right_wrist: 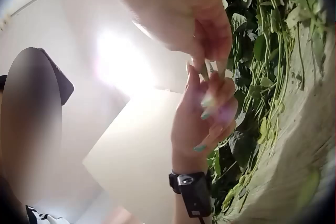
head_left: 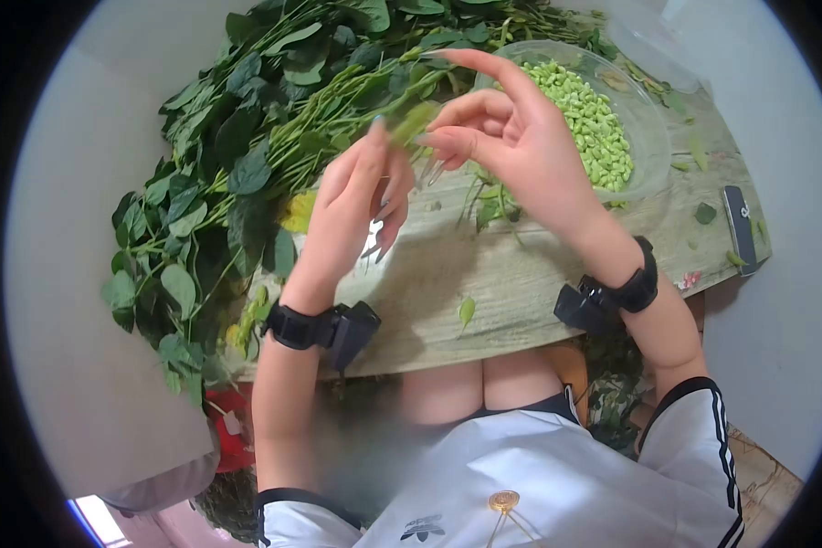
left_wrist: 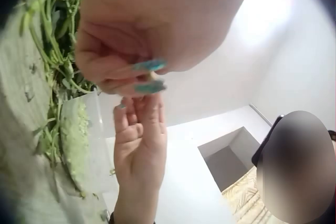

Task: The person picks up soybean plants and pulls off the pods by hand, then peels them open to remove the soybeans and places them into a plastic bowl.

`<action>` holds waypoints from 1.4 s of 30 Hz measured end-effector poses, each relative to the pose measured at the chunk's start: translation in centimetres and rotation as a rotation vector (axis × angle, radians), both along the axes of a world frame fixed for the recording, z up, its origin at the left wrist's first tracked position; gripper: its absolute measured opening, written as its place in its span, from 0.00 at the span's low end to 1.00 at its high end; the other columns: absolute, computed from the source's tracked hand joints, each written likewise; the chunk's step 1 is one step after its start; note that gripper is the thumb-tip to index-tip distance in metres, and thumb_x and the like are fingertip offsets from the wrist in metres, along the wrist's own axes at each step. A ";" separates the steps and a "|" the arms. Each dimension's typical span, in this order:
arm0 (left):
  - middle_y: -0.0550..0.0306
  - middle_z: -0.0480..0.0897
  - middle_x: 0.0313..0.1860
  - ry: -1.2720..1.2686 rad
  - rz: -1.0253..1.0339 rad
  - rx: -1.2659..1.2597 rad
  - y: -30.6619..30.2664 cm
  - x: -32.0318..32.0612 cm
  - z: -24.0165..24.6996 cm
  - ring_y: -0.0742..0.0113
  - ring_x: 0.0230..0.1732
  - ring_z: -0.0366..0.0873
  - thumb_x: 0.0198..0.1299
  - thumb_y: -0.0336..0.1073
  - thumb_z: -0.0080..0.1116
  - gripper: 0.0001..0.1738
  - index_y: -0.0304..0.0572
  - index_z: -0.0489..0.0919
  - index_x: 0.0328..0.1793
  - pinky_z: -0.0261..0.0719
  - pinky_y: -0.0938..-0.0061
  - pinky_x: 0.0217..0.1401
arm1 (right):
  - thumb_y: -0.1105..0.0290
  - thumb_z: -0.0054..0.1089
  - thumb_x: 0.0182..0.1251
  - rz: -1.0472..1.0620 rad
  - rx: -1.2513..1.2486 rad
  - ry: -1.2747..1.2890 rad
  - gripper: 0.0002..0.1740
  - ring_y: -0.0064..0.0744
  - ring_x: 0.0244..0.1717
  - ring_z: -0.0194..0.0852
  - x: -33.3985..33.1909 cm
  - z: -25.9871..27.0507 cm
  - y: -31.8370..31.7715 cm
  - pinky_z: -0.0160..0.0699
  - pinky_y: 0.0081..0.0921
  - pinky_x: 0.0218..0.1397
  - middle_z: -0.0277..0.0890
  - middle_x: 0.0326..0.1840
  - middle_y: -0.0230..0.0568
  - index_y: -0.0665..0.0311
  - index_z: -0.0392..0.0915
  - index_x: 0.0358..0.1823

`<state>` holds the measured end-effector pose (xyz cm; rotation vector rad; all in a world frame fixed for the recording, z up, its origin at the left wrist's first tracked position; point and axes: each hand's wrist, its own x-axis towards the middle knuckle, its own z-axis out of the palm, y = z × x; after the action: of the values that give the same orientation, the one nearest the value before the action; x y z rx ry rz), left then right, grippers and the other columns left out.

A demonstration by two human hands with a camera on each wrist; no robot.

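Observation:
A blurred yellow-green bean pod [head_left: 413,124] spans the small gap between both hands, above the table. My left hand [head_left: 345,205] pinches its near end between thumb and fingers, the other fingers curled below. At the opposite end, the thumb and a bent finger of my right hand [head_left: 534,146] pinch it, while the index finger stretches out over it. In the right wrist view the fingertips of both hands meet and mostly hide the pod. Beyond the right hand, a clear plastic bowl [head_left: 650,137] holds many shelled green beans [head_left: 594,128].
A heap of leafy bean stalks [head_left: 256,137] covers the table's left and back. A loose pod [head_left: 467,311] lies near the front edge of the wooden table [head_left: 411,324]. Leaf scraps [head_left: 493,205] sit before the bowl. At the right edge rests a dark phone [head_left: 740,230].

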<state>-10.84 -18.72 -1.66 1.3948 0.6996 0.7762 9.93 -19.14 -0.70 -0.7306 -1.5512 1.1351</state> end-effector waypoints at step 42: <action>0.67 0.66 0.14 -0.094 0.319 -0.027 -1.3 1.0 -3.9 0.81 0.11 0.56 0.75 0.43 0.42 0.22 0.40 0.72 0.28 0.51 0.83 0.13 | 0.68 0.66 0.62 -0.221 0.486 -0.468 0.11 0.48 0.35 0.79 -0.3 -4.6 -0.6 0.78 0.34 0.41 0.81 0.34 0.47 0.66 0.81 0.42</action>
<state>-9.84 -20.05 -5.60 1.2285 0.8672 1.0720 9.66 -19.73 -5.27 -0.8378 -1.9782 0.4039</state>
